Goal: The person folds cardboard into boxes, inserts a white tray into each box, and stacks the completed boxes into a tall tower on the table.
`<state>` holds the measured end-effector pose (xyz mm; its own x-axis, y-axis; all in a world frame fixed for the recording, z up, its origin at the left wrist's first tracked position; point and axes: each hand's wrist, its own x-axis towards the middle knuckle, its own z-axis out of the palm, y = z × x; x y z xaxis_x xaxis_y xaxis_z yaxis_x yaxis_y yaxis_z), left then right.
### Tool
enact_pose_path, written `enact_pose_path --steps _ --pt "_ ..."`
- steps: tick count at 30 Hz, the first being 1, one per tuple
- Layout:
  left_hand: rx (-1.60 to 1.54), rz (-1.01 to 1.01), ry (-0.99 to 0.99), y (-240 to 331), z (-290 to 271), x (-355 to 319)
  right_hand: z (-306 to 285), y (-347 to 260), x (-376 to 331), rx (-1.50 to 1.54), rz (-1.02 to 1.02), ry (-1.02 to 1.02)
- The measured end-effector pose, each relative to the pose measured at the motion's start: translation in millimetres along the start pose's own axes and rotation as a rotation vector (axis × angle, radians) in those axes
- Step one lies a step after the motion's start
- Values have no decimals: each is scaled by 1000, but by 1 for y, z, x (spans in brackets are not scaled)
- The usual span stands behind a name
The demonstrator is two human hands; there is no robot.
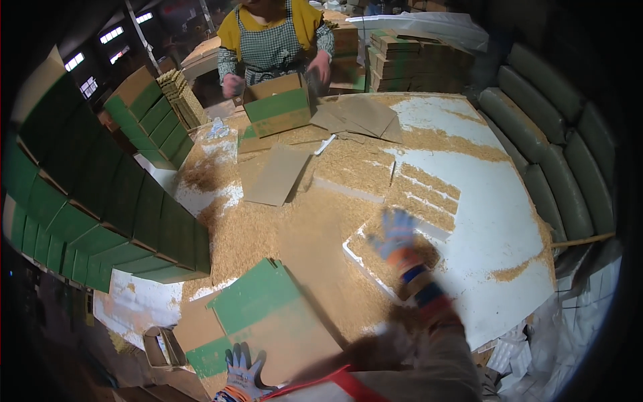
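My left hand [244,372] wears a grey-blue glove and rests with spread fingers on a green and brown cardboard box [268,305] at the near edge of the table. The box's inside does not show. My right hand [395,234], gloved too and slightly blurred, is stretched out flat over a white foam tray [365,269] covered with tan, sawdust-like loose material. Its fingers are apart and hold nothing. Beyond it lie a second white tray [348,191] and a tray with long slots [425,194], both strewn with the same material.
Across the table a person [268,50] in a checked apron handles an open green box [278,110]. Flat cardboard sheets [278,175] lie between us. Stacked green boxes [100,208] stand at the left, grey-green sacks [559,161] at the right. Loose material covers much of the white tabletop [492,201].
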<state>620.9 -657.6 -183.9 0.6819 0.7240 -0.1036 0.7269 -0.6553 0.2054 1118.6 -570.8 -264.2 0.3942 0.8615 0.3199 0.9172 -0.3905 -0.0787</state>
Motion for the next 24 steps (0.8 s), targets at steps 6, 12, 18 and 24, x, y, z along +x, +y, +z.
enact_pose_path --steps 6,12,18,24 --pt "-24 70 56 -8 2 1 -20 -93 55 83 -399 -14" --pt "-128 87 96 -8 0 -20 56 12 206 -8 559 -129" --pt "-68 164 -4 -14 -19 -6 90 -141 247 286 -439 -280" --pt "-109 214 -61 -28 -77 -11 -61 -264 43 938 -1116 -345"
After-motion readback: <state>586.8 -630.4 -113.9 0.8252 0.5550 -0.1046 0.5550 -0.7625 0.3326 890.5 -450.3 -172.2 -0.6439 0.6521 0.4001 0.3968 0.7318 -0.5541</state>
